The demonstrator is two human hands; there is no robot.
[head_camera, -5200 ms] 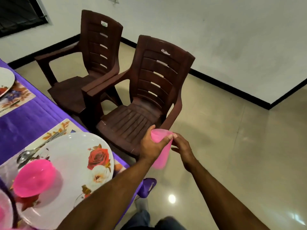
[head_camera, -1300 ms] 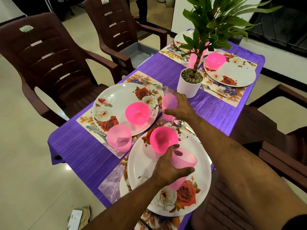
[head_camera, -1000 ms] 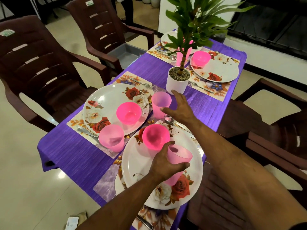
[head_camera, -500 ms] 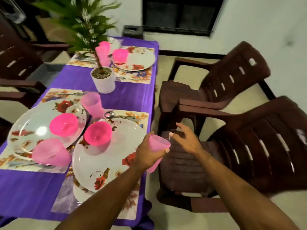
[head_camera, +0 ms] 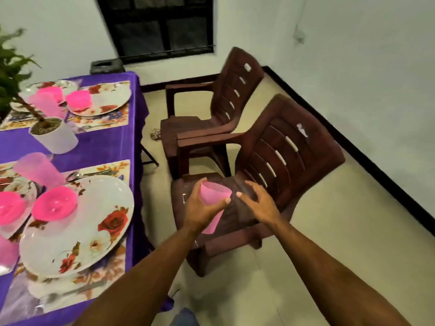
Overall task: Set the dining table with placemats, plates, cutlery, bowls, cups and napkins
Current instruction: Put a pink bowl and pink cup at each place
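A pink cup (head_camera: pixel 213 203) hangs over a chair (head_camera: pixel 270 175), off the table (head_camera: pixel 110 147) and awaiting a place.

The left hand (head_camera: pixel 201 209) wraps its fingers and thumb round the upright cup, which sits above the seat just beside the table's edge; the right hand (head_camera: pixel 260 204) hovers next to it with fingers spread and loosely bent, holding nothing and not clearly touching the cup. The nearest plate (head_camera: pixel 94 222) already carries a bowl (head_camera: pixel 55 203), with another cup (head_camera: pixel 37 169) standing beyond it. The job now looks like bringing the held cup to a setting that lacks one, keeping it level and lowering it onto bare placemat (head_camera: pixel 108 167) clear of the cutlery.
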